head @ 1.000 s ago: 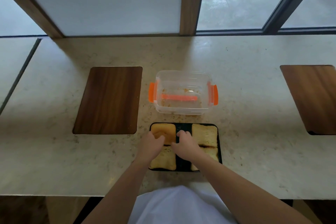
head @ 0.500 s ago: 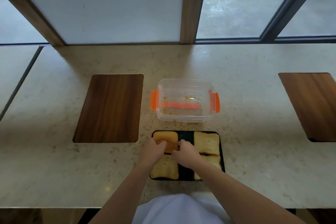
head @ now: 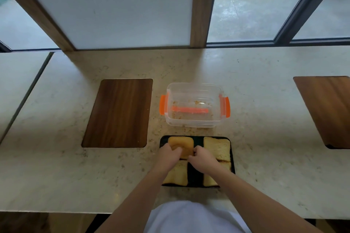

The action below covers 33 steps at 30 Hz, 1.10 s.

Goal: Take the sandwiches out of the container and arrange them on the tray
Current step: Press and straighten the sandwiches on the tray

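On the black tray (head: 232, 159), just in front of the clear container (head: 193, 107), the left hand (head: 168, 157) and right hand (head: 203, 159) pinch the far-left sandwich (head: 181, 144) from either side.

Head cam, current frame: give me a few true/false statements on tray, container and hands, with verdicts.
1. The clear container holds no sandwiches, only crumbs. True.
2. Four sandwiches lie on the black tray. True.
3. Both hands rest on the far-right sandwiches. False: the left hand and right hand meet at the far-left sandwich; the far-right sandwich is untouched.
4. The container sits on the wooden inlay. False: it stands on the stone counter, right of that inlay and behind the tray.
5. The container's side clips are blue. False: they are orange.
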### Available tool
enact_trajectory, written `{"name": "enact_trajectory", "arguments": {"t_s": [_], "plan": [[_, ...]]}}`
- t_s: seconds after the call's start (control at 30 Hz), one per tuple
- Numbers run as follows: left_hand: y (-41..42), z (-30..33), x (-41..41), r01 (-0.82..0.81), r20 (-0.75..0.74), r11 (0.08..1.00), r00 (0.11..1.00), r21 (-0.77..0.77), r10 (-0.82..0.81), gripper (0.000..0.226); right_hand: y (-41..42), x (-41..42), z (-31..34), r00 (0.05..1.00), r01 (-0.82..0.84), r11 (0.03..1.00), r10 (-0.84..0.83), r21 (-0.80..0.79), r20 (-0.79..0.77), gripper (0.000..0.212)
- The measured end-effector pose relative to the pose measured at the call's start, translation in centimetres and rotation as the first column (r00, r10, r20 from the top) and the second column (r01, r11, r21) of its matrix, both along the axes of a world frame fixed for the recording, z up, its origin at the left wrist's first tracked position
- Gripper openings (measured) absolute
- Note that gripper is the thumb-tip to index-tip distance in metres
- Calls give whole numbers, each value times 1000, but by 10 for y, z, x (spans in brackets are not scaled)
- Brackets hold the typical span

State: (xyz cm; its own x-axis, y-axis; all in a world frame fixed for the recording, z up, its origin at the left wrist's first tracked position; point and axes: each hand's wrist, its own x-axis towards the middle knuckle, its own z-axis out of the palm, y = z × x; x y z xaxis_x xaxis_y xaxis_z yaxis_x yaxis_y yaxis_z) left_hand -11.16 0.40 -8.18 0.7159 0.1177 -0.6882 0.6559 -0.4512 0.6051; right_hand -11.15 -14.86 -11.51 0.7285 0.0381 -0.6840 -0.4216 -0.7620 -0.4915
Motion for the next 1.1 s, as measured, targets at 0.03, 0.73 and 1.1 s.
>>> {"name": "enact_trajectory", "arguments": {"t_s": [0.03,0.73,1.1], "plan": [[-2,-2,0,1,4,1000,1000,-3,-1,22,-2,0,1,1000,11,1000,-11,-2,-7,37],[12,-23,-45,-34,117,989,993,145,17,55,8,-58,3,980,175,968,-153,181,-127,51],[4,-19,-43,-41,97,991,995,129,28,41,5,-57,6,982,156,974,-135,166,-131,39]]}}
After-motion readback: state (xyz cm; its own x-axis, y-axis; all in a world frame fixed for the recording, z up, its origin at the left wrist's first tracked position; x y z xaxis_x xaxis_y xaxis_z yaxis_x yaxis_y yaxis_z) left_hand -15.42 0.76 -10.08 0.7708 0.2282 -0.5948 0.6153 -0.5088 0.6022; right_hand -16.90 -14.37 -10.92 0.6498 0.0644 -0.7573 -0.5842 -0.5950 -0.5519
